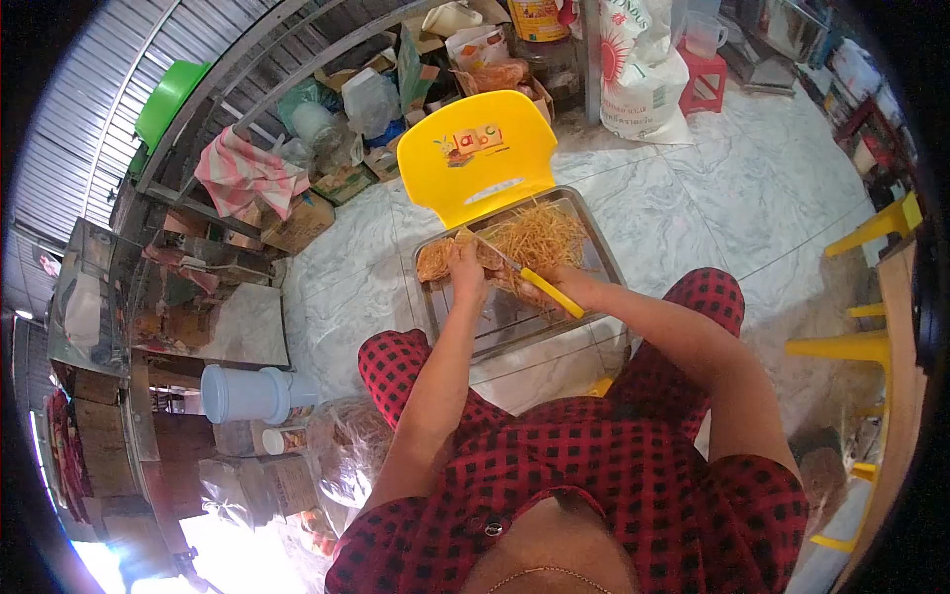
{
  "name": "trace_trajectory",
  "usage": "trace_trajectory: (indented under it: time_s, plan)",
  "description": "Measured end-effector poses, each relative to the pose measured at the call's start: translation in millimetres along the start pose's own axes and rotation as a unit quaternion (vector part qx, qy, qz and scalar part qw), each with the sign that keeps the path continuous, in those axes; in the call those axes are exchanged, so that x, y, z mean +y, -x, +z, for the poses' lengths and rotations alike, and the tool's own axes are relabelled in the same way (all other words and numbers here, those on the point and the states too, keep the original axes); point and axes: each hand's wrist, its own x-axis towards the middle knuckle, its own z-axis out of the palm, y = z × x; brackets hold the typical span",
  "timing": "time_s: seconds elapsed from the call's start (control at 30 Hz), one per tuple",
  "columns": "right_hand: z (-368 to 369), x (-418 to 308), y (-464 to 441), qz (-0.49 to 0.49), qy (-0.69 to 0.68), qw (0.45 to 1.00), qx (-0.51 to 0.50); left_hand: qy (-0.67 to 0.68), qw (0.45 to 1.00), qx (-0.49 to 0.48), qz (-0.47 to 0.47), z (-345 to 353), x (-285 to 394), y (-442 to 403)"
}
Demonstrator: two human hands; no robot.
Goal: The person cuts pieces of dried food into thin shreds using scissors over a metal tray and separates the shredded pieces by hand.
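Observation:
A metal tray (601,244) rests in front of the yellow chair back. A heap of thin straw-coloured strips (542,236) fills its far right part. Flat tan-orange pieces (432,261), of a kind I cannot make out, lie at its left. My left hand (465,269) is closed over one such piece, fingertips near a blade. In my right hand (574,285) is a knife with a yellow handle (552,293); its narrow blade points up and left toward my left fingers. More reddish-tan bits lie under the knife, partly hidden by my right hand.
Beyond the tray stands the yellow chair back (477,148). A white sack (643,74) and a red stool (703,83) are at the back right. Boxes and bags crowd the back left. Pale blue buckets (242,393) are at left, a yellow chair (841,346) at right.

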Motion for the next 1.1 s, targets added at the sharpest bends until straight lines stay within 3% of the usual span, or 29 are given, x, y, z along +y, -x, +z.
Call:
trace_trajectory:
  time_s: [0.1,0.33,0.53,0.7,0.73,0.8,0.93,1.1]
  plan:
    - [-2.0,-1.6,-0.2,0.017,0.097,0.995,-0.003,0.0,1.0,0.014,-0.009,12.7,14.3,12.9]
    - [5.7,12.7,-6.8,0.026,0.027,0.998,0.042,0.0,0.999,0.033,-0.035,15.0,18.5,15.6]
    - [9.3,32.5,-18.4,-0.118,0.095,0.984,0.096,0.017,1.0,0.008,-0.024,4.9,10.2,4.3]
    - [-2.2,-14.0,6.8,0.032,-0.017,0.999,-0.011,-0.03,0.999,-0.041,-0.012,8.6,4.7,10.1]
    - [-3.2,-12.6,5.3,0.032,-0.018,0.999,-0.011,-0.03,0.997,-0.074,-0.017,8.9,2.3,10.8]
    - [-3.8,-6.6,1.3,0.046,0.043,0.998,-0.001,-0.045,0.997,-0.057,-0.021,13.4,5.6,18.0]
    - [2.3,8.9,-6.8,0.028,0.025,0.999,0.011,-0.028,0.999,-0.017,0.015,20.2,2.6,17.3]
    - [7.1,41.1,-27.1,0.039,0.05,0.998,0.025,-0.038,0.998,-0.047,-0.011,14.7,2.7,15.3]
